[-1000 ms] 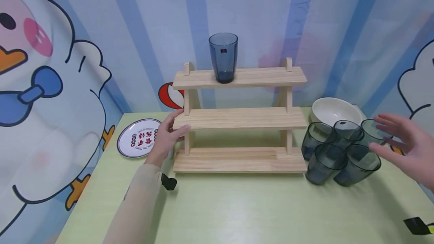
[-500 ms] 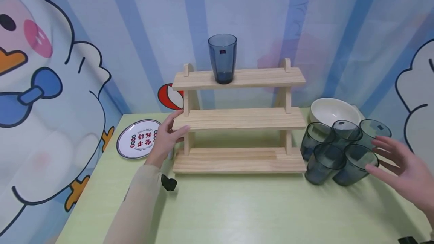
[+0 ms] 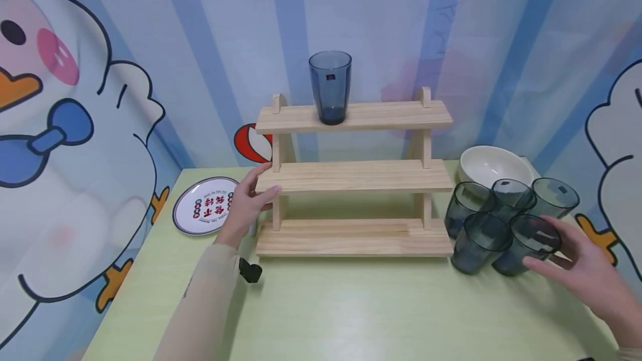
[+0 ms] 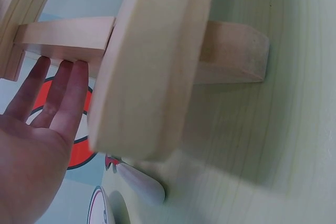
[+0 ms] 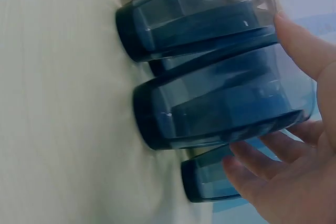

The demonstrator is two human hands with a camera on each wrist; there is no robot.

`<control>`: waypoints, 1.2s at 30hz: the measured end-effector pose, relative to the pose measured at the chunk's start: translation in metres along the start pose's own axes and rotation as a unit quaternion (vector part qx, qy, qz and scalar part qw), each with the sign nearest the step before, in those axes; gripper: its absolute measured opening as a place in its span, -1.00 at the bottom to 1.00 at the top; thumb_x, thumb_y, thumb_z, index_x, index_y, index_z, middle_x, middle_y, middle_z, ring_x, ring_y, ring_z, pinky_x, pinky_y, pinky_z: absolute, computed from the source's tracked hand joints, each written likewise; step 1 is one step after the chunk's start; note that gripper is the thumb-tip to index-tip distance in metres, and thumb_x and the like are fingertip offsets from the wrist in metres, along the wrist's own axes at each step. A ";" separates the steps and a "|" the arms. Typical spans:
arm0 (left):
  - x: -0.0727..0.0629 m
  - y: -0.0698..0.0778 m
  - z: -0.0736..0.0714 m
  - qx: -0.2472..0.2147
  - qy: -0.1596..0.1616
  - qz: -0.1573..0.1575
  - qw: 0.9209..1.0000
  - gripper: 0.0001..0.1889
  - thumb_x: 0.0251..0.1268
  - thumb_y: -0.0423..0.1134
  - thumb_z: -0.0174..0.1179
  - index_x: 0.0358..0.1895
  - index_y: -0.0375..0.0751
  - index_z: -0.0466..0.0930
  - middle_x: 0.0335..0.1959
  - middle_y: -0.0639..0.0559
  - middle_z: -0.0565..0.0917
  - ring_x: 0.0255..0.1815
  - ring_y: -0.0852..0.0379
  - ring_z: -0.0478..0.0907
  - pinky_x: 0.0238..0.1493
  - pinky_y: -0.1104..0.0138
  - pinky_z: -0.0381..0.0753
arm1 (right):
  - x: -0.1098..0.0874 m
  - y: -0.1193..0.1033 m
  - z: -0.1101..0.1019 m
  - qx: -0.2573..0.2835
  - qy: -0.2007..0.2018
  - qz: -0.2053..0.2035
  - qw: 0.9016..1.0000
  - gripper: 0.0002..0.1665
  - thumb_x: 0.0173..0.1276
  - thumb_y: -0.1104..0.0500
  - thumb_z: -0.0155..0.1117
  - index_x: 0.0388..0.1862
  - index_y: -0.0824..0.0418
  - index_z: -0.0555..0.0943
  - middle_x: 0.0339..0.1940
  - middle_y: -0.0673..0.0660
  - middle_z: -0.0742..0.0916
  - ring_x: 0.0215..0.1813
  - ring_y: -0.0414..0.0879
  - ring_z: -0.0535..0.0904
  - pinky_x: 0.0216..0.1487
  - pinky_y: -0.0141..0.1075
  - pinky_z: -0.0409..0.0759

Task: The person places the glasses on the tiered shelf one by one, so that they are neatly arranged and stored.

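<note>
My left hand (image 3: 248,199) grips the left end of a three-tier wooden shelf (image 3: 354,176), thumb across the front of the middle tier. The left wrist view shows fairly straight fingers (image 4: 68,95) against an upright; the thumb is hidden. At the right, my right hand (image 3: 584,277) spreads around the upper part of the front-right blue-grey glass (image 5: 220,100), which stands upright. Its thumb (image 5: 302,48) lies beside the rim, and the fingers are on the opposite side, loosely bent. Several similar glasses (image 3: 468,213) stand close beside it. Another glass (image 3: 331,88) stands on the top tier.
Behind the clustered glasses sits a white bowl (image 3: 496,166). An oval plate with red lettering (image 3: 205,205) lies left of the shelf, on the pale green table (image 3: 351,311). A patterned curtain (image 3: 381,27) hangs behind.
My right hand has come down and left from above the glasses to around the front-right one, its thumb now in front. The left hand and shelf stay where they were.
</note>
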State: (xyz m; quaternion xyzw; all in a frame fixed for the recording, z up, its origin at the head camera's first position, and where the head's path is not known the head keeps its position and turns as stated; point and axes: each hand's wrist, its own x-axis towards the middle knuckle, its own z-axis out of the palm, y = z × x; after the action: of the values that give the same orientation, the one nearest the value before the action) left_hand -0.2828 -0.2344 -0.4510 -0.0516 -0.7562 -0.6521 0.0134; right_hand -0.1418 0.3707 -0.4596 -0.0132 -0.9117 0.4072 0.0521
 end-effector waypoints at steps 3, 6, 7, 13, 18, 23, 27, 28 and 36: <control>0.000 -0.001 0.000 0.001 -0.001 -0.002 1.000 -0.33 0.44 -0.09 0.39 0.56 0.29 0.38 0.47 -0.07 0.49 0.12 -0.07 0.66 0.07 0.11 0.77 | 0.001 0.004 0.004 0.013 0.012 -0.008 1.000 0.11 0.36 0.05 0.56 0.72 0.17 0.14 0.43 0.36 0.42 0.17 -0.34 0.51 -0.18 -0.68 0.53; 0.000 -0.001 -0.001 -0.001 -0.002 -0.004 1.000 -0.33 0.45 -0.10 0.39 0.56 0.28 0.38 0.47 -0.07 0.49 0.13 -0.08 0.66 0.08 0.10 0.77 | 0.002 0.007 0.007 0.031 0.021 -0.020 0.999 0.07 0.34 0.11 0.59 0.69 0.16 0.21 0.34 0.12 0.50 0.04 -0.63 0.35 -0.15 -0.69 0.55; 0.000 -0.001 -0.001 -0.002 -0.002 -0.004 1.000 -0.33 0.45 -0.10 0.39 0.56 0.28 0.38 0.47 -0.07 0.49 0.13 -0.08 0.66 0.08 0.10 0.77 | 0.002 0.007 0.007 0.037 0.024 -0.026 0.999 0.05 0.34 0.14 0.58 0.68 0.15 0.22 0.32 0.04 0.51 0.05 -0.64 0.36 -0.14 -0.69 0.55; 0.000 0.000 -0.001 -0.004 0.002 0.001 1.000 -0.33 0.44 -0.11 0.39 0.55 0.28 0.39 0.46 -0.07 0.50 0.12 -0.06 0.68 0.05 0.10 0.78 | 0.002 0.008 0.009 0.063 0.042 -0.046 0.996 -0.02 0.33 0.25 0.56 0.64 0.14 0.29 0.23 -0.29 0.50 0.08 -0.63 0.44 -0.10 -0.68 0.56; 0.000 -0.001 -0.001 -0.004 0.001 0.002 1.000 -0.33 0.45 -0.12 0.38 0.56 0.28 0.38 0.47 -0.08 0.49 0.12 -0.07 0.67 0.06 0.11 0.78 | 0.002 0.009 0.010 0.068 0.050 -0.040 0.996 -0.05 0.33 0.28 0.55 0.63 0.12 0.31 0.18 -0.39 0.47 0.07 -0.60 0.44 -0.08 -0.72 0.50; -0.001 0.000 -0.001 -0.003 0.002 0.001 1.000 -0.34 0.46 -0.14 0.38 0.55 0.29 0.39 0.47 -0.04 0.49 0.12 -0.08 0.66 0.06 0.10 0.78 | 0.002 0.010 0.012 0.074 0.055 -0.033 0.995 -0.06 0.34 0.29 0.54 0.62 0.08 0.32 0.14 -0.44 0.48 0.05 -0.58 0.46 -0.09 -0.73 0.49; -0.001 -0.001 -0.001 -0.006 0.001 0.006 1.000 -0.34 0.46 -0.16 0.37 0.56 0.27 0.39 0.47 -0.06 0.49 0.13 -0.09 0.66 0.07 0.08 0.77 | 0.002 0.012 0.013 0.080 0.062 -0.027 0.994 -0.06 0.35 0.29 0.54 0.63 0.04 0.32 0.12 -0.47 0.49 0.04 -0.58 0.47 -0.10 -0.73 0.49; 0.000 -0.001 -0.001 -0.006 0.000 0.006 1.000 -0.34 0.46 -0.16 0.37 0.56 0.27 0.39 0.47 -0.06 0.49 0.13 -0.09 0.66 0.07 0.07 0.77 | 0.002 0.012 0.014 0.081 0.064 -0.025 0.994 -0.06 0.35 0.28 0.54 0.63 0.03 0.32 0.12 -0.46 0.50 0.04 -0.57 0.47 -0.09 -0.73 0.48; 0.000 -0.002 0.000 -0.006 0.002 0.006 1.000 -0.34 0.44 -0.14 0.39 0.54 0.28 0.40 0.47 -0.07 0.49 0.16 -0.13 0.65 0.09 0.03 0.76 | -0.003 0.015 0.016 0.081 0.089 -0.008 0.993 -0.05 0.36 0.27 0.53 0.64 -0.04 0.32 0.14 -0.45 0.47 0.06 -0.53 0.42 -0.10 -0.75 0.43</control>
State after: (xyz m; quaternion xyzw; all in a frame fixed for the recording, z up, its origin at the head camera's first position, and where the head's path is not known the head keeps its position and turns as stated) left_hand -0.2833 -0.2350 -0.4525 -0.0545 -0.7519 -0.6568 0.0185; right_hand -0.1406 0.3687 -0.4815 -0.0375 -0.8677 0.4763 0.1369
